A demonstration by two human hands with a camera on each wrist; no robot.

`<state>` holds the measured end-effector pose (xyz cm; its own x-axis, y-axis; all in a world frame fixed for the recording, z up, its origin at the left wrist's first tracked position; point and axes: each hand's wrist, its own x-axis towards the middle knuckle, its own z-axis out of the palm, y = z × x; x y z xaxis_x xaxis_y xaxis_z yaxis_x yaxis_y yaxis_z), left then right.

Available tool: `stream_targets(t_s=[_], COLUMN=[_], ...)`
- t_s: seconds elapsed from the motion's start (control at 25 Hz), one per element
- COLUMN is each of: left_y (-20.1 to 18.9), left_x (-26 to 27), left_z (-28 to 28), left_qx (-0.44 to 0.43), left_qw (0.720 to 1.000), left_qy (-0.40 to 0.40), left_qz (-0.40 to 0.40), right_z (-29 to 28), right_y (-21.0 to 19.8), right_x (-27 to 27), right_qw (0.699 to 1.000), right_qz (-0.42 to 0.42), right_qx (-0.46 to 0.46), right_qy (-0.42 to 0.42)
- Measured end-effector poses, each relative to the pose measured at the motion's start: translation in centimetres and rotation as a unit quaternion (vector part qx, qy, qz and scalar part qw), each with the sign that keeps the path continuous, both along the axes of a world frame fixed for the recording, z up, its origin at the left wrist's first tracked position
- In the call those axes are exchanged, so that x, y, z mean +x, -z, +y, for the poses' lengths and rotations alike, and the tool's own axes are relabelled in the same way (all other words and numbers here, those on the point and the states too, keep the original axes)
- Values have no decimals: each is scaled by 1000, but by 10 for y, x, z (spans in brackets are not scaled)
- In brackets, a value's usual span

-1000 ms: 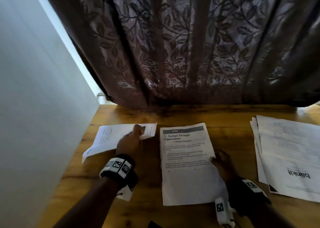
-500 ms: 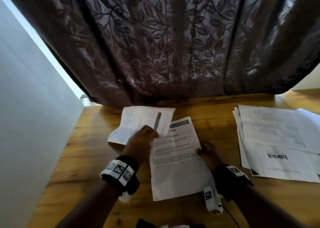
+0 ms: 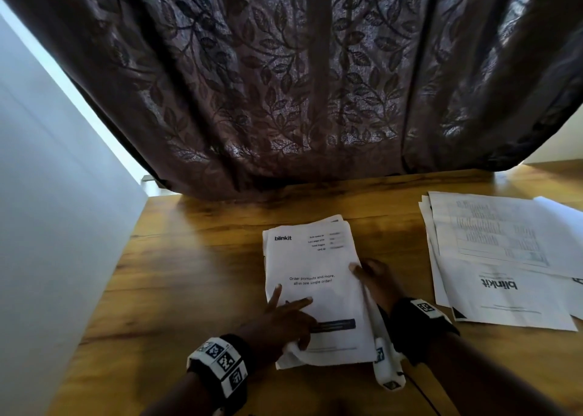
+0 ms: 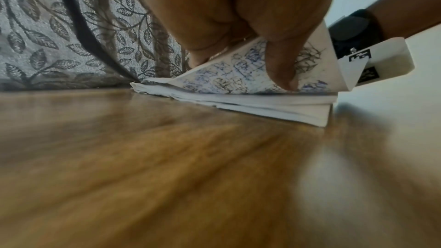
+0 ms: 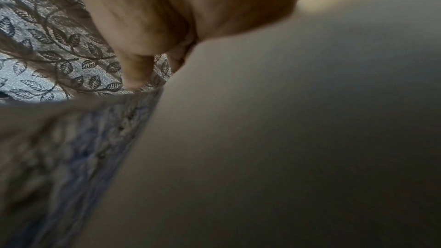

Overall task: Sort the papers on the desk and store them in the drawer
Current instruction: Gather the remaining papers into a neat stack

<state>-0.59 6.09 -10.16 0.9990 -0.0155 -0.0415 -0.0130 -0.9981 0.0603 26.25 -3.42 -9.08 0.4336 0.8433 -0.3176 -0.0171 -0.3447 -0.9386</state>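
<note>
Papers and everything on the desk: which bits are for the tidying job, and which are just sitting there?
For the job:
- stack of papers, pinched by the left hand and the right hand
- spread papers on the right
- desk

Just there:
- leaf-patterned curtain
- wall

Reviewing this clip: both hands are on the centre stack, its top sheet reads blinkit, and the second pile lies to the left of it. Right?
Not quite. The second pile lies to the right of the centre stack, as the head view shows. The left hand and right hand are both on it.
</note>
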Motion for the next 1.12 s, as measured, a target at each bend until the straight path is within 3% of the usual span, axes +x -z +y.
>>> stream_targets(t_s=[0.16, 0.24, 0.28, 0.4, 0.52, 0.6, 0.64, 0.72, 0.8, 0.84, 0.92, 1.04, 1.12], left_y=[0, -5, -13, -36, -40, -45, -47, -54, -61, -64, -69, -83, -92], left_x=[3, 3, 3, 2, 3, 7, 10, 18, 28, 33, 45, 61, 70], left_z=[-10, -15, -15, -8, 8, 15, 17, 20, 18, 16, 13, 7, 1], left_qx=[13, 0, -41, -189, -298, -404, -478, -596, -680, -701, -676, -554, -520], left_qw=[995, 995, 992, 934, 818, 721, 667, 593, 538, 525, 546, 624, 662], left_qy=[-25, -56, -101, -301, -487, -555, -560, -520, -462, -440, -430, -453, -422], left_qz=[93, 87, 70, 38, -68, -97, -115, -153, -186, -200, -244, -314, -337], right_z=[4, 6, 7, 5, 1, -5, -7, -12, -17, -18, -18, -17, -17], right_y=[-1, -2, -2, -2, -3, -8, -9, -13, -17, -20, -31, -59, -76], right_x=[-2, -1, -1, -2, -3, -3, -2, 0, 2, 2, 3, 7, 13], right_qw=[1000, 999, 999, 1000, 1000, 999, 999, 998, 999, 999, 999, 992, 981], right_qz=[-2, -11, -13, -23, -11, 20, 26, 29, 18, 4, -34, -95, -152], right_qx=[-21, -31, -34, -21, -6, 5, 12, 25, 32, 32, 35, 73, 106], right_qy=[15, 18, 16, 6, 15, 33, 40, 41, 35, 31, 25, 32, 49])
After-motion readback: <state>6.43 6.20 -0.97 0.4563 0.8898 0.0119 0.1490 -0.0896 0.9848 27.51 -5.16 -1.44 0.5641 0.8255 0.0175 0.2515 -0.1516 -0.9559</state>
